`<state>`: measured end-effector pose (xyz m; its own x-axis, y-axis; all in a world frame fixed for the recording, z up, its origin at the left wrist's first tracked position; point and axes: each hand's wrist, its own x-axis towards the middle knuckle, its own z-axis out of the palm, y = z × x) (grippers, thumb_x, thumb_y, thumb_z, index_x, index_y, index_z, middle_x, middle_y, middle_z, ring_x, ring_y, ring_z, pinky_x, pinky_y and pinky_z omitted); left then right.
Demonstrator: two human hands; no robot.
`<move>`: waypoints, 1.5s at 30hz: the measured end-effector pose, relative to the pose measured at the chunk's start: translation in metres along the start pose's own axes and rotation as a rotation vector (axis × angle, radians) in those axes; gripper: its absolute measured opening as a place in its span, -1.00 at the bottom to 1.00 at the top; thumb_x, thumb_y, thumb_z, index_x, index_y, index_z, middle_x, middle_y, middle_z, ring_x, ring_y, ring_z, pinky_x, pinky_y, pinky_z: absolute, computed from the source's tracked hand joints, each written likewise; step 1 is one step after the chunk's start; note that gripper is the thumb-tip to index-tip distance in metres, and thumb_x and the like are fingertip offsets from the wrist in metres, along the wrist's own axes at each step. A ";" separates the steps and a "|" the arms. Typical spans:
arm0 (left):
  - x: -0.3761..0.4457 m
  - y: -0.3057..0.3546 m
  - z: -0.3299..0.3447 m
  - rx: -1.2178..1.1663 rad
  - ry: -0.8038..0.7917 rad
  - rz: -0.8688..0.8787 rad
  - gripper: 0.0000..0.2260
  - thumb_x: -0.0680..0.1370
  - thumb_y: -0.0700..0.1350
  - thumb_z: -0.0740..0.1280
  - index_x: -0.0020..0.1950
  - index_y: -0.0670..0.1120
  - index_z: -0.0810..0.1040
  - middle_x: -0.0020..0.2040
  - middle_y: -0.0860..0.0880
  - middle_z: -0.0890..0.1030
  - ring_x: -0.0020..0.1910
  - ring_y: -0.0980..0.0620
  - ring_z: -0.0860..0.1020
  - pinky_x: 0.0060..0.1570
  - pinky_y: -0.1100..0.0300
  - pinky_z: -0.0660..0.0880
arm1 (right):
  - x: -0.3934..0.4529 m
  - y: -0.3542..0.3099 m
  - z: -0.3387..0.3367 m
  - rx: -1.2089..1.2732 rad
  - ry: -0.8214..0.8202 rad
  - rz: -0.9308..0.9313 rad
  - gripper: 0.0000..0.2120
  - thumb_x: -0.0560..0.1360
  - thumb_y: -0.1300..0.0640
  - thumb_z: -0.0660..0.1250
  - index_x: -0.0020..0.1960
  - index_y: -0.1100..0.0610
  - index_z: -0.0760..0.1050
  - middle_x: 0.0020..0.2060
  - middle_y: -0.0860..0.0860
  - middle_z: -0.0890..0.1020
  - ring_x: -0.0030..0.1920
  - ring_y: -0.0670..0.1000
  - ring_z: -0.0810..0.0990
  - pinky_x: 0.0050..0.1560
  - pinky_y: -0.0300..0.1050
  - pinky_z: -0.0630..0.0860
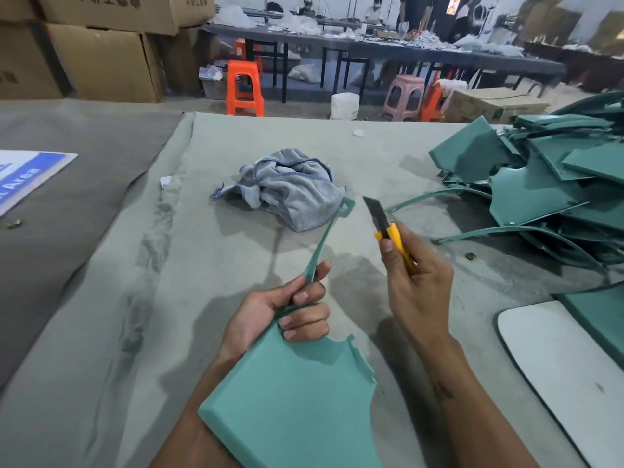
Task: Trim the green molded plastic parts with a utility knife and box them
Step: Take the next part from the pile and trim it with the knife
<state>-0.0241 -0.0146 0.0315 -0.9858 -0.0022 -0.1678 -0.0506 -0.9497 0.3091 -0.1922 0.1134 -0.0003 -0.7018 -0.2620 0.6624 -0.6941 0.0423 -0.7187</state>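
Observation:
My left hand grips a green molded plastic part where its broad flat body narrows into a long thin arm. That arm rises up and away to a small looped tab near the cloth. My right hand holds a yellow utility knife with its blade extended, pointing up and left. The blade tip is just right of the arm's tab and does not touch the part.
A crumpled grey cloth lies in the table's middle. A pile of green parts fills the right side. A white panel sits at the right edge. Cardboard boxes stand at the back left, stools and work tables beyond.

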 end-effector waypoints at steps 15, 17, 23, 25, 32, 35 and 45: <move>-0.005 0.008 -0.005 0.034 -0.165 -0.174 -0.71 0.58 -0.33 0.35 0.31 -0.34 0.51 -0.29 0.00 0.22 -0.47 0.10 0.19 -0.48 0.24 0.22 | 0.009 -0.002 -0.021 0.321 -0.033 0.216 -0.79 0.68 0.11 0.29 0.05 0.21 0.65 -0.41 0.07 0.53 -0.43 0.07 0.47 -0.41 -0.01 0.47; -0.006 0.008 -0.006 0.038 -0.168 -0.192 -0.71 0.60 -0.33 0.33 0.32 -0.34 0.51 -0.28 0.00 0.23 -0.47 0.10 0.20 -0.47 0.23 0.21 | 0.010 -0.007 -0.025 0.456 -0.111 0.246 -0.76 0.65 0.12 0.29 0.10 0.25 0.67 -0.41 0.20 0.50 -0.44 0.09 0.46 -0.43 -0.10 0.44; -0.002 0.005 -0.006 0.032 -0.199 -0.241 -0.71 0.64 -0.31 0.27 0.34 -0.36 0.49 -0.28 -0.01 0.24 -0.45 0.08 0.22 -0.44 0.21 0.24 | 0.007 -0.012 -0.011 0.483 -0.129 0.364 -0.74 0.66 0.07 0.32 0.07 0.24 0.67 -0.42 0.14 0.52 -0.44 0.10 0.45 -0.43 -0.06 0.43; -0.002 0.003 -0.006 0.028 -0.200 -0.242 -0.71 0.64 -0.31 0.26 0.35 -0.37 0.48 -0.28 -0.02 0.24 -0.44 0.07 0.22 -0.44 0.20 0.25 | 0.006 -0.012 -0.010 0.470 -0.068 0.382 -0.73 0.66 0.04 0.34 0.02 0.24 0.65 -0.42 0.16 0.51 -0.44 0.09 0.45 -0.44 -0.05 0.43; 0.000 0.003 -0.010 0.002 -0.189 -0.205 -0.70 0.64 -0.32 0.26 0.36 -0.38 0.48 -0.27 -0.03 0.23 -0.44 0.06 0.22 -0.42 0.20 0.25 | 0.004 -0.009 -0.001 0.388 -0.125 0.456 -0.72 0.68 0.02 0.35 -0.04 0.21 0.66 -0.39 0.13 0.58 -0.43 0.07 0.50 -0.40 -0.02 0.52; 0.000 0.003 -0.010 0.019 -0.217 -0.148 -0.70 0.66 -0.28 0.25 0.38 -0.35 0.48 -0.26 -0.01 0.24 -0.43 0.07 0.23 -0.41 0.21 0.24 | 0.009 0.004 -0.004 0.097 -0.055 0.506 -0.82 0.70 0.12 0.31 0.21 0.12 0.65 -0.23 0.02 0.65 -0.40 0.02 0.61 -0.24 0.13 0.68; 0.005 -0.001 -0.004 0.054 0.054 0.441 -0.72 0.52 -0.16 0.26 0.15 -0.15 0.68 -0.35 0.00 0.43 -0.51 0.15 0.33 -0.53 0.32 0.38 | 0.003 0.009 -0.005 -0.275 -0.255 0.455 -0.66 0.65 0.22 0.35 0.41 0.10 0.59 0.39 0.01 0.60 0.53 0.01 0.42 0.50 -0.06 0.39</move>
<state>-0.0285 -0.0154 0.0265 -0.9052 -0.4211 -0.0573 0.3631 -0.8363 0.4108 -0.2011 0.1177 -0.0039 -0.9017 -0.3812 0.2043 -0.3724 0.4443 -0.8148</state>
